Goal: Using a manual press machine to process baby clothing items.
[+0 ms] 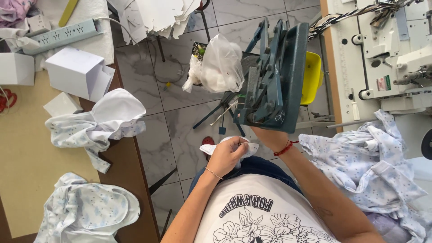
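Head view: left hand (227,155) fingers pinch white cloth (245,148); right hand's grip hidden behind green press (274,76).

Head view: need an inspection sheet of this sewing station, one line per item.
Surface: brown table with a tan board at the left.
Job's things: small white printed cloth piece at a teal press machine.
Clutter: printed garments, white boxes, plastic bag.
Grippers: left hand fingers pinch the cloth piece; right hand mostly hidden behind the press.
Cables: power strip with cord; braided cord.
Surroundings: marble tile floor, sewing machine.
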